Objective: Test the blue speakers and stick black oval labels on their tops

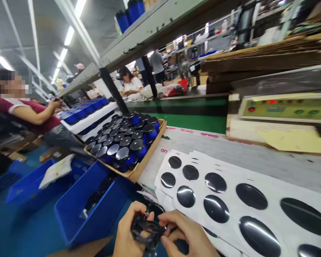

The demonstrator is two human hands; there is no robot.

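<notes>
At the bottom middle of the head view, my left hand (127,228) is closed around a coiled black cable (147,230), a loose bundle of thin dark loops. Fingers of my right hand (188,232) pinch the right side of the same bundle, where a small shiny tip shows. Motion blur hides the finer detail of the cable. Just right of my hands lie white sheets (200,160) bearing rows of glossy black oval stickers (216,208) on the bench.
A cardboard tray (147,162) of blue jars with black lids stands ahead on the bench (262,153). Blue bins (80,221) sit below left, one holding black parts. A control box (286,109) is at right. A co-worker (34,114) is at far left.
</notes>
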